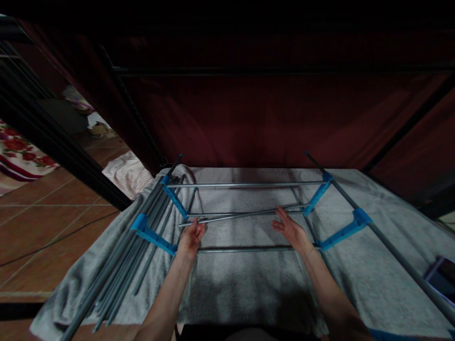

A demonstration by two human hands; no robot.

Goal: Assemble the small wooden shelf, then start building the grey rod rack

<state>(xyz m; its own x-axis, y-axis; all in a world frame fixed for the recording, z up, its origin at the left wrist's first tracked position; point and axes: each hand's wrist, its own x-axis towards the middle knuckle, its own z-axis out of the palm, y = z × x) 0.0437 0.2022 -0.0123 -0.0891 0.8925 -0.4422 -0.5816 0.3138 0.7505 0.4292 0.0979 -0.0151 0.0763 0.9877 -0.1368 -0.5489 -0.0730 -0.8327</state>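
Note:
A thin grey metal tube (245,215) slants across the middle of a frame of grey tubes and blue plastic brackets. Near its left end, my left hand (191,239) is closed on it, thumb and fingers around the tube. My right hand (293,233) has its fingers stretched and apart, the fingertips against the tube's right part. That right end lies by a blue bracket (317,198); whether it is seated there I cannot tell. Two more crossbars, a far one (249,184) and a near one (245,249), join the left and right sides. Another blue bracket (152,234) is left of my left hand.
Several loose grey tubes (131,255) lie in a bundle at the left on a grey blanket (245,284). Dark red fabric (241,118) hangs behind. Tiled floor (53,222) and a striped cloth (128,174) show at left. A dark object (444,274) rests at far right.

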